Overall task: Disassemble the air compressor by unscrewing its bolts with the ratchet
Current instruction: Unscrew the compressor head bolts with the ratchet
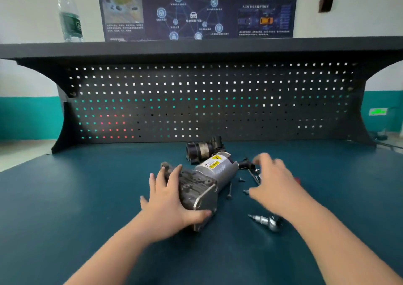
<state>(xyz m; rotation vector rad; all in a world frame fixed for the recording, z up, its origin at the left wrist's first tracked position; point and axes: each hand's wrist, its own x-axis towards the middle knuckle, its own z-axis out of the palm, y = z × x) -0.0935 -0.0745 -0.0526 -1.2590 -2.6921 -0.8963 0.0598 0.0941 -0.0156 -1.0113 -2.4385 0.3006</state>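
Air compressor (204,182): lies on its side near the middle of the workbench top (65,208), grey cylindrical motor end with a yellow warning label pointing toward the back edge, dark cast head and bright metal bracket toward the front edge. Left hand (169,204): grips the compressor's head end, fingers spread over the dark casting, thumb hooked along the lower edge of the bracket. Right hand (274,180): raised above the surface just right of the compressor, blurred, fingers loosely curved and holding nothing that can be made out. Ratchet (265,221): chrome, lying on the surface in front of the right wrist, its bit end pointing toward the compressor, touched by neither hand. Loose bolts (229,192): several, long and short, scattered on the surface between the compressor and the right hand. Black cylindrical part (201,150): rests just behind the compressor, toward the back edge. Pegboard panel (196,101): dark, perforated, standing along the back edge. Water bottle (69,16): clear plastic with a green label, upright on the top shelf (239,46) near its left end; contents cannot be told. Wall poster (196,8): dark, printed with diagrams, behind the shelf.
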